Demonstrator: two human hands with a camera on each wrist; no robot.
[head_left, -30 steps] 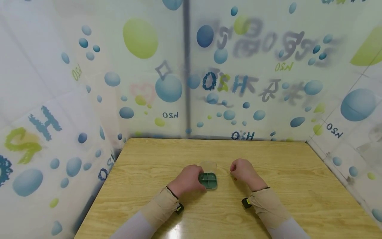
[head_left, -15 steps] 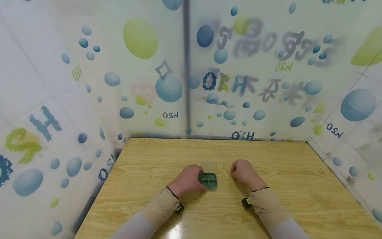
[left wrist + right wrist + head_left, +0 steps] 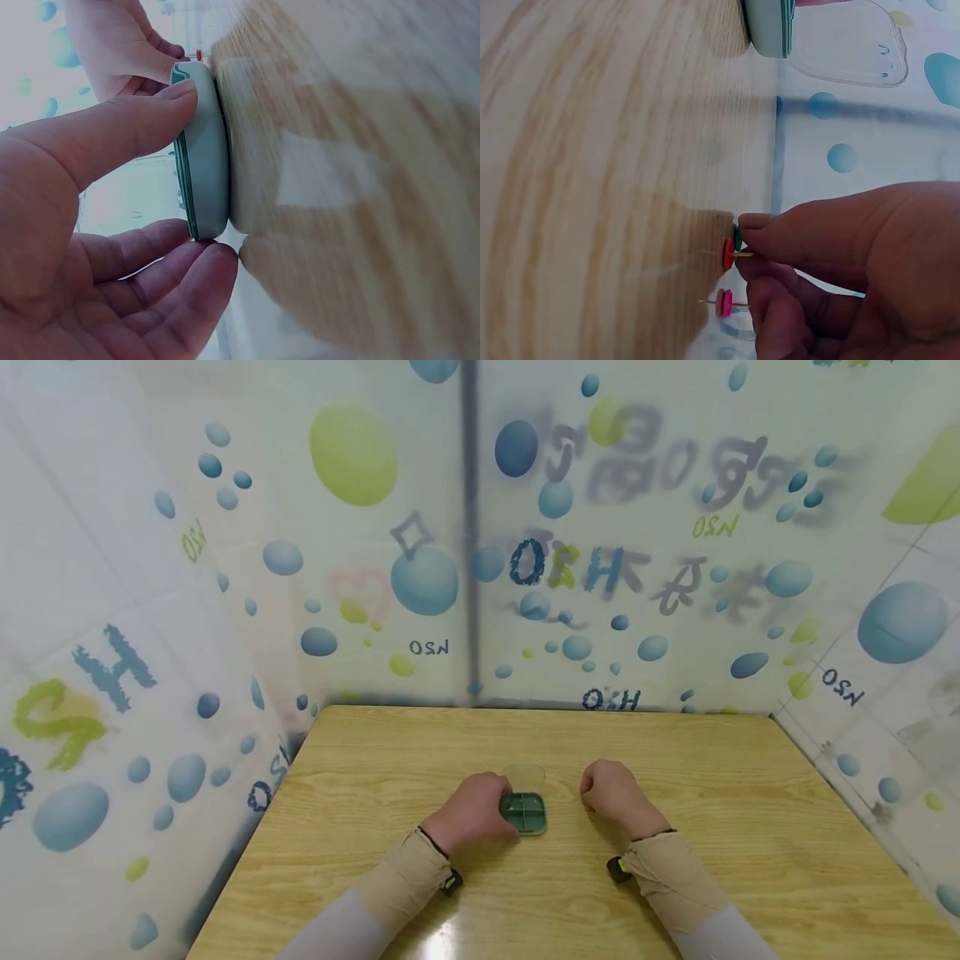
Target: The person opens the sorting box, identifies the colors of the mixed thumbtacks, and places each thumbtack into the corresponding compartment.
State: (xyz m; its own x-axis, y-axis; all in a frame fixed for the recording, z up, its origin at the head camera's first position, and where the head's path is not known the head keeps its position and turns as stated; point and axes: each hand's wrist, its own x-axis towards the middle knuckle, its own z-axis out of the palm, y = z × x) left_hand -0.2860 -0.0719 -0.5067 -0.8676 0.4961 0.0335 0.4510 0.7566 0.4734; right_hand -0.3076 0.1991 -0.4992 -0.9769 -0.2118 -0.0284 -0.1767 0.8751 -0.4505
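A small green compartment box [image 3: 523, 813] lies on the wooden table, its clear lid [image 3: 524, 778] folded back at the far side. My left hand [image 3: 474, 812] holds the box from its left, thumb and fingers at opposite edges, also plain in the left wrist view. No contents show in its visible compartments. To the right, my right hand [image 3: 617, 795] is low over the table with thumb and finger pinching at a green thumbtack [image 3: 737, 238]. Beside it are a red thumbtack [image 3: 728, 254] and a pink thumbtack [image 3: 726, 303], pins upward. The head view hides these tacks behind the hand.
The wooden table [image 3: 375, 747] has a glossy top that mirrors the tacks and box. Patterned sheets [image 3: 348, 577] with bubbles and letters stand behind the table and along both sides. A dark camera strap block [image 3: 619, 870] sits at the right wrist.
Both hands and the box stay nearly where they were. A small orange-red spot seen under the right hand earlier is now hidden in the head view.
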